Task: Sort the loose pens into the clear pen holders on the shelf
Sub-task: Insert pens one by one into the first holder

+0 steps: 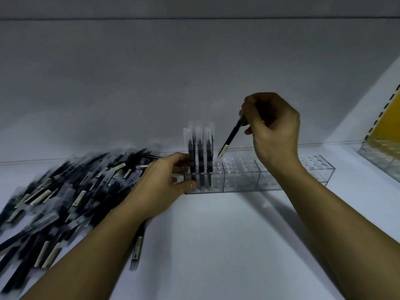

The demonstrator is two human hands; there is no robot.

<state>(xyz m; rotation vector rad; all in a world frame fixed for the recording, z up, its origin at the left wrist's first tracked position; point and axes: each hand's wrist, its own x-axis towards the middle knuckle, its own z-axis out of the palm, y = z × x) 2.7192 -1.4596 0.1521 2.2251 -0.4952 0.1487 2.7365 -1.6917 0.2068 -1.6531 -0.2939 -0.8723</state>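
Note:
A row of clear pen holders (242,180) with round holes in their tops stands on the white shelf. Several dark pens with clear caps (200,161) stand upright in the left end of the row. My left hand (164,182) grips that left end, thumb on the front wall. My right hand (275,131) pinches a dark pen (232,134) that slants down to the left, its labelled end just above the holes beside the standing pens. A big heap of loose dark pens (65,191) lies on the shelf at the left.
The white shelf (216,245) has a low clear rail along its back. One loose pen (137,247) lies under my left forearm. A yellow panel (387,118) and another clear holder (381,152) stand at the far right.

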